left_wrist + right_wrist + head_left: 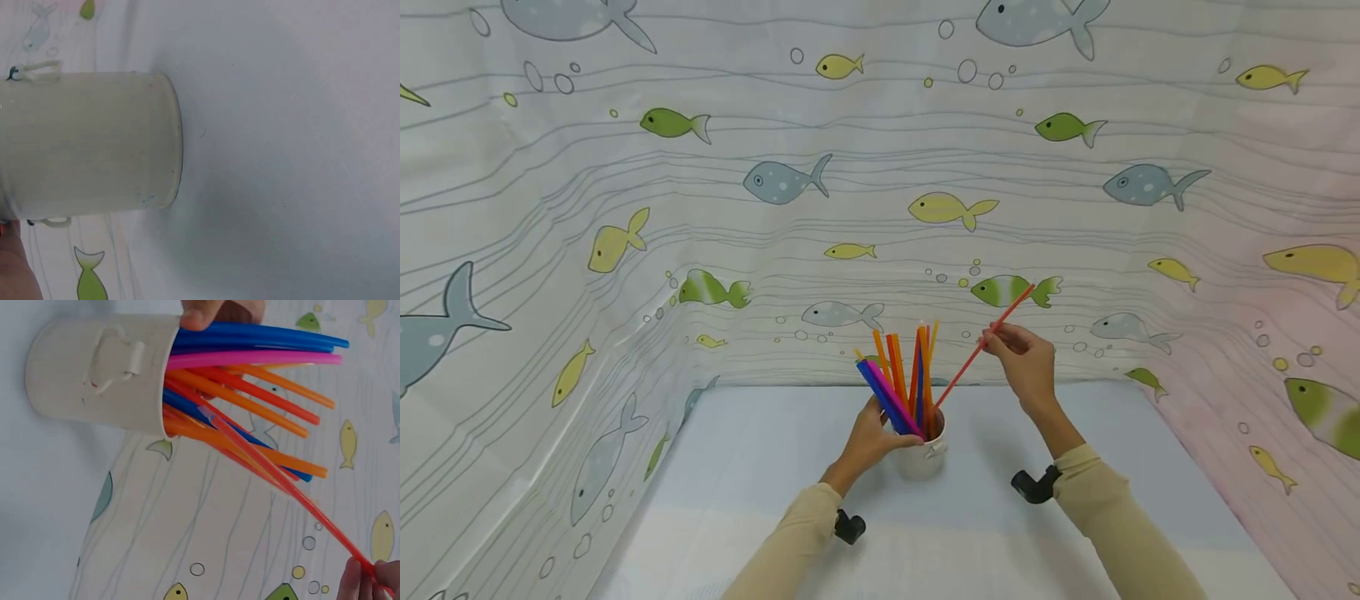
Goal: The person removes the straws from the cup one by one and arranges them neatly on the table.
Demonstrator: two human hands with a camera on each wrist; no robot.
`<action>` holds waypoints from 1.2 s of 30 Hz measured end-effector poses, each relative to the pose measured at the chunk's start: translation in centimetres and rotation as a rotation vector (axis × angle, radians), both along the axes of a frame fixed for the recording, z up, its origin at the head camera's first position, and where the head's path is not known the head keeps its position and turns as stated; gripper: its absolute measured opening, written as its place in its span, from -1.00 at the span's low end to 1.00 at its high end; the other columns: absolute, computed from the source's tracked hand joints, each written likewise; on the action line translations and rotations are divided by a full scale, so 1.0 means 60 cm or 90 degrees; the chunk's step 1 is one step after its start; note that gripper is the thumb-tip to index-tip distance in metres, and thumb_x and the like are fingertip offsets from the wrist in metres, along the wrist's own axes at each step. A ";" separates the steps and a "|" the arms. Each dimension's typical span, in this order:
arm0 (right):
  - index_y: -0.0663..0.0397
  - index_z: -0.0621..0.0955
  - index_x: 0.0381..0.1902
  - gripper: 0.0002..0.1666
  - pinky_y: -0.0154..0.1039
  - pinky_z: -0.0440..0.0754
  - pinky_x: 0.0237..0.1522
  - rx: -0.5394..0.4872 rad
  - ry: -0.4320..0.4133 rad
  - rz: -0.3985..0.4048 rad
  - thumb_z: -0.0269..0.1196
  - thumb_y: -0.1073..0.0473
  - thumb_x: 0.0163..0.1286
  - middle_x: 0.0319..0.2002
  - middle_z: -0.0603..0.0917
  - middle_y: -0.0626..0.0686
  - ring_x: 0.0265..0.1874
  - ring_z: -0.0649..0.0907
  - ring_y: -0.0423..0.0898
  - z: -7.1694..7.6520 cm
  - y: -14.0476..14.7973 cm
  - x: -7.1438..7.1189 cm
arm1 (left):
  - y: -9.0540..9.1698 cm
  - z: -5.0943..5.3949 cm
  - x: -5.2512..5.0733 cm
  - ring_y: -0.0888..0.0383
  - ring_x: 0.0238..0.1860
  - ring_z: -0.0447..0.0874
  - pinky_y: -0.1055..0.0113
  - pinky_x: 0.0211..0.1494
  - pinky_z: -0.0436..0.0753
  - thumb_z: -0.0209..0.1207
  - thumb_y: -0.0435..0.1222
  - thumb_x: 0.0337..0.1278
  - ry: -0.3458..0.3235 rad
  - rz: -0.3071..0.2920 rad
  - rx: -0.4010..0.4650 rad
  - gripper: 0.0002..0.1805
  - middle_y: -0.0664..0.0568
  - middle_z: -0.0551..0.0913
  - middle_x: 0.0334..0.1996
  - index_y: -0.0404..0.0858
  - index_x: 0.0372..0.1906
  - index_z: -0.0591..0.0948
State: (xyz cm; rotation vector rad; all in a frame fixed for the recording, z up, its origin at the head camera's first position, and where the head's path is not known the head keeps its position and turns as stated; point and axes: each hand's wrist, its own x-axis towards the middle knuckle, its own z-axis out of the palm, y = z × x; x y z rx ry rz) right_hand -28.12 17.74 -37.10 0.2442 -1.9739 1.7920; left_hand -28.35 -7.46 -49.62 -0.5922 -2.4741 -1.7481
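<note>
Clock numbers are all from the head view, with the pail as the middle of the dial. Way over at 9 there's a fish-print sheet (445, 200), which wraps round past 12 to 3, wavy lines and yellow, green and grey-blue fish all over it. Coming in from about 8 is a beige sleeve, and the left hand (867, 435) sits at 10 on the pail, fingers grasping it up by the rim, thumb across the front. Can't tell if those fingers press on the straws too.

The white pail (917, 468) itself stands upright on the pale bench (760, 467), with a little handle on its 3 o'clock side. Straws poke out the top: a few blue straws (262, 336) and one pink straw (262, 359) leaning toward 11, then a bunch of orange straws (240, 402) and some red ones, roughly 11 to just past 12.

Then out between 1 and 2 the right hand (1024, 360) has its fingers pinching a single red straw (973, 359) near the top end. That straw slants down toward 7, lower tip right at the pail's mouth. Can't tell if it touches the others.
</note>
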 end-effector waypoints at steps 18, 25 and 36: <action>0.31 0.59 0.14 -0.49 -0.29 0.69 -0.14 0.033 -0.162 -0.019 0.33 0.10 0.34 -0.10 0.69 0.30 -0.31 0.75 -0.16 -0.128 0.039 -0.045 | -0.007 0.016 0.020 -0.11 0.36 0.34 0.03 0.33 0.37 0.52 -0.17 -0.17 -0.011 0.005 -0.004 0.04 -0.19 0.41 0.27 -0.36 0.41 0.19; 0.30 0.61 0.11 -0.54 -0.33 0.69 -0.18 0.052 -0.236 -0.004 0.31 0.12 0.36 -0.09 0.70 0.28 -0.28 0.75 -0.08 -0.197 0.029 -0.036 | -0.005 0.016 0.018 -0.13 0.35 0.35 0.00 0.34 0.36 0.53 -0.24 -0.17 -0.011 0.003 0.004 0.03 -0.21 0.42 0.26 -0.37 0.40 0.19; 0.33 0.67 -0.01 -0.61 -0.08 0.71 -0.13 0.076 -0.312 -0.009 0.35 0.16 0.31 -0.20 0.74 0.19 -0.35 0.75 -0.07 -0.271 0.021 -0.021 | -0.002 -0.038 -0.026 -0.06 0.38 0.31 -0.02 0.37 0.32 0.54 -0.25 -0.18 -0.014 0.004 0.030 0.04 -0.08 0.40 0.29 -0.17 0.44 0.18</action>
